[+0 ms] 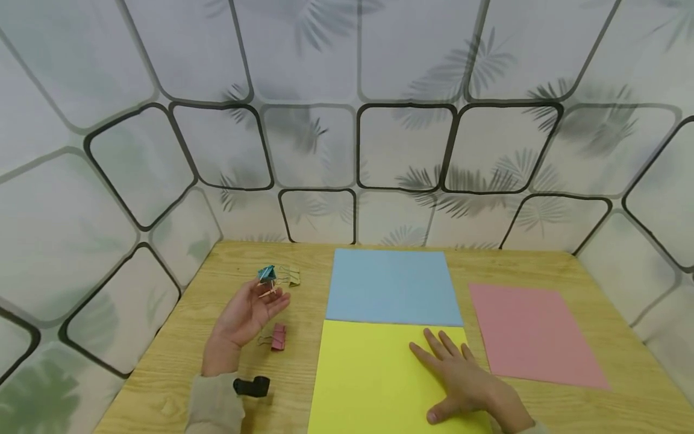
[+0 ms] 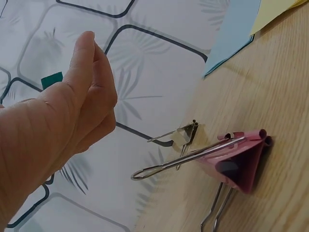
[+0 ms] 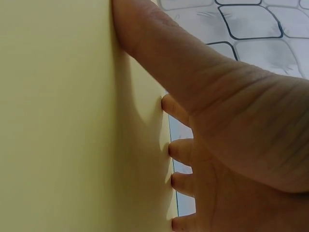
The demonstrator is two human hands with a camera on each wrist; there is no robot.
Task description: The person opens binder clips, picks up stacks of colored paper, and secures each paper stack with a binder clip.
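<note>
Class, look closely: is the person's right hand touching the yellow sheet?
Touching. The right wrist view shows it: the right hand has its fingertips resting against the yellow sheet.

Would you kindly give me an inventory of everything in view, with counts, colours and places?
Teal binder clip: one, teal, raised at the left hand's fingers
Yellow binder clip: one, pale yellow, on the table's far left
Pink binder clip: one, pink, nearer on the table's left
Yellow sheet: one visible, yellow, near middle
Blue sheet: one visible, light blue, just beyond the yellow sheet
Pink sheet: one visible, pink, on the right
Table: one, yellowish wood grain, underneath
Patterned surround: one, pale with dark outlines and leaf prints, behind and at both sides
Black device: one, black, at the left wrist
Sleeves: two, beige, at the wrists
Left hand: one, holding the teal clip
Right hand: one, touching the yellow sheet
</note>
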